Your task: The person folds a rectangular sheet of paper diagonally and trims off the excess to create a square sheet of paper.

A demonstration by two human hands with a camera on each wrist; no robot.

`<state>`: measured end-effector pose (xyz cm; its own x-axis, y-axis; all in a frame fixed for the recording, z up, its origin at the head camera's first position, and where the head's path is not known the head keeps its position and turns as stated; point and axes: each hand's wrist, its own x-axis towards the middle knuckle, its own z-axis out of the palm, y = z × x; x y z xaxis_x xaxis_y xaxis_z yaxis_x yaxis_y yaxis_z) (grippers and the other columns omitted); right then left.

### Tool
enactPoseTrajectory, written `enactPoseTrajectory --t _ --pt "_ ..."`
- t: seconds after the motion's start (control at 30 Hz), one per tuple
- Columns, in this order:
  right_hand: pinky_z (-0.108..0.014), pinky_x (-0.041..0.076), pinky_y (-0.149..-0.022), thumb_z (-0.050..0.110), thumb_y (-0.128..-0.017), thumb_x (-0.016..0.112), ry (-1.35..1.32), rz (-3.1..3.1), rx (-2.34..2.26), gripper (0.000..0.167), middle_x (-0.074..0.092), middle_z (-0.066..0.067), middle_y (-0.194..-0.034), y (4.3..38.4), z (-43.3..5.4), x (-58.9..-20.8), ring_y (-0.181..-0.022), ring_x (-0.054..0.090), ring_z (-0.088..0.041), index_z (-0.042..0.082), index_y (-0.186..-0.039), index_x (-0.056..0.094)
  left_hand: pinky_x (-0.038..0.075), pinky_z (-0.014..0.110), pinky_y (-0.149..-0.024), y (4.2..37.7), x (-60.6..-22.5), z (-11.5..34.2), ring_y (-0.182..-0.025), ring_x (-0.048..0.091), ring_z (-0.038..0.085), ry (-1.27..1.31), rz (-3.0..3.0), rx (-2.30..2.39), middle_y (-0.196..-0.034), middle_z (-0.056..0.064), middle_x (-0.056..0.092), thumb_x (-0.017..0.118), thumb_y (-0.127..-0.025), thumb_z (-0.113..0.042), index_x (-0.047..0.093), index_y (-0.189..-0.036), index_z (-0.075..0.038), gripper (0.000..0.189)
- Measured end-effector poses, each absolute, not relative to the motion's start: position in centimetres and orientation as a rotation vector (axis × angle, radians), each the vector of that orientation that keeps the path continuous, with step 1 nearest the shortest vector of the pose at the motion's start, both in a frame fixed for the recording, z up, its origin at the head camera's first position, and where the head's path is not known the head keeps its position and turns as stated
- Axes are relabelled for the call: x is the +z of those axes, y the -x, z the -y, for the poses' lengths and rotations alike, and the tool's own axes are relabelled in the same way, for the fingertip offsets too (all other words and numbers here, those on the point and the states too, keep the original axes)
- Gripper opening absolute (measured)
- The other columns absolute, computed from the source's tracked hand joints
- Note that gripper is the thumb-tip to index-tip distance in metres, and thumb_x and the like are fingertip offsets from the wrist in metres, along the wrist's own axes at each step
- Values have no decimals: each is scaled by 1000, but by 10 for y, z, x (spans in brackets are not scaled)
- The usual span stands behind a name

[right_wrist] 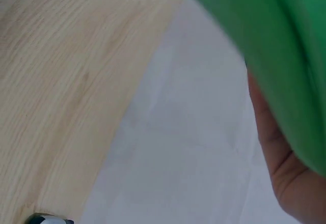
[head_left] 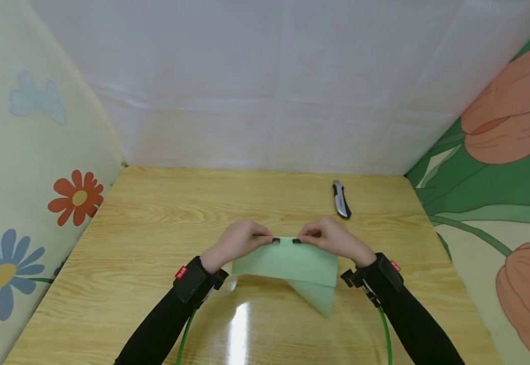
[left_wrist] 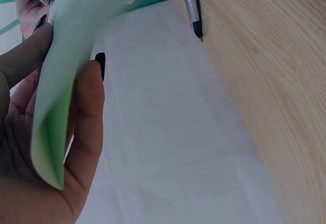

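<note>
Both hands hold one sheet of light green paper (head_left: 288,263) by its far edge, above the wooden table. In the head view the left hand (head_left: 242,242) pinches that edge left of its middle, thumb on the near face. A short way to the right, the right hand (head_left: 333,238) pinches the same edge. The paper is folded over, and a pointed corner hangs from its lower right. From the left wrist view, the folded paper (left_wrist: 66,81) lies between the left thumb and fingers. Green paper (right_wrist: 265,66) covers much of the right hand (right_wrist: 285,168) in the right wrist view.
A grey and black utility knife (head_left: 341,199) lies on the wooden table (head_left: 178,203), beyond the right hand. White cloth (head_left: 265,101) hangs behind the table's back edge. Printed floral cloths stand at both sides. Green cables run from both wrist cameras.
</note>
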<state>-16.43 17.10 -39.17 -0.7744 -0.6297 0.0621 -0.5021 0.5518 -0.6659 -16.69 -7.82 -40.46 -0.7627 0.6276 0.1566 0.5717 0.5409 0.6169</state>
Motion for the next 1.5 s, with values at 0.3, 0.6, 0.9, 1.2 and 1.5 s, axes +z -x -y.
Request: enactPoseTrajectory --t 0.3,0.6,0.9,1.2,1.5 --pt "-23 50 -63 3 -89 61 863 -2584 -1091 13 71 -5 -85 164 -185 -398 -70 61 -7 3 -93 73 45 20 -61 170 -405 87 -73 63 7 -982 -2671 1062 -88 0 72 64 -90 -20 76 -94 -12 15" --pt "-23 50 -63 2 -89 61 859 -2583 -1126 13 71 -8 -87 163 -188 -399 -71 62 -8 1 -94 73 40 19 -57 173 -406 100 -64 55 4 -992 -2653 1095 -83 1 71 64 -89 -16 76 -91 -9 14" --pt "-22 51 -63 1 -88 62 859 -2593 -1135 12 71 -9 -86 163 -190 -402 -71 64 -9 0 -92 73 40 19 -57 176 -409 113 -62 52 6 -937 -2590 1150 -82 2 71 63 -90 -14 75 -91 -7 15" --pt "-28 52 -71 3 -91 59 734 -2592 -1174 17 70 -14 -95 164 -195 -405 -84 65 -18 -3 -101 70 45 24 -62 176 -409 120 -71 58 12 -821 -2585 1187 -88 5 71 62 -90 -12 74 -97 -6 15" --pt "-26 49 -52 -1 -94 49 703 -2321 -1190 20 66 -11 -79 157 -210 -427 -62 59 -19 -9 -109 61 25 23 -53 184 -419 132 -55 30 12 -713 -2665 1173 -63 -2 46 64 -89 -15 74 -96 -7 14"
